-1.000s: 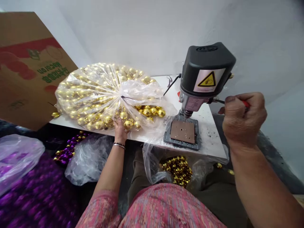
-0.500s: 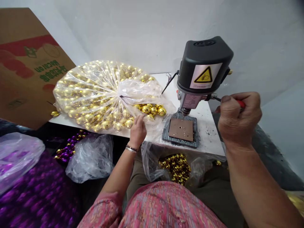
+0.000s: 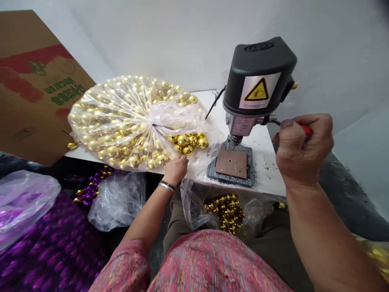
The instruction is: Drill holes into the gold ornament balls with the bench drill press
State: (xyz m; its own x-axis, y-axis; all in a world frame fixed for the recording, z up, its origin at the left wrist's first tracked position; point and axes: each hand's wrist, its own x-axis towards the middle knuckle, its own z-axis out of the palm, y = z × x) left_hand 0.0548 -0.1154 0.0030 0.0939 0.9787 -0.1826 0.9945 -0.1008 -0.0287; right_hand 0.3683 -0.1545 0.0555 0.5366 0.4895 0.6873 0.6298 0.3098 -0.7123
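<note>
My right hand (image 3: 304, 148) is wrapped round the red-tipped lever (image 3: 306, 130) of a black drill press (image 3: 258, 77). Under its chuck lies a brown plate (image 3: 231, 163) with a small hole and scattered shavings. To the left, my left hand (image 3: 176, 168) is closed at the front edge of a clear plastic bag (image 3: 127, 121) full of gold faceted balls; whatever its fingers hold is hidden. Several loose gold balls (image 3: 188, 142) sit in the bag's opening just beyond the fingers.
A cardboard box (image 3: 39, 89) leans at the far left. Purple balls in a bag (image 3: 45, 243) fill the lower left, near a crumpled clear bag (image 3: 117, 200). An open bag of gold balls (image 3: 226, 213) hangs below the white table's front edge (image 3: 273, 184).
My left hand has drawn slightly down toward the table's front edge, and its fingers now point more to the right. A gold ball now shows just above them. My right hand stays on the lever.
</note>
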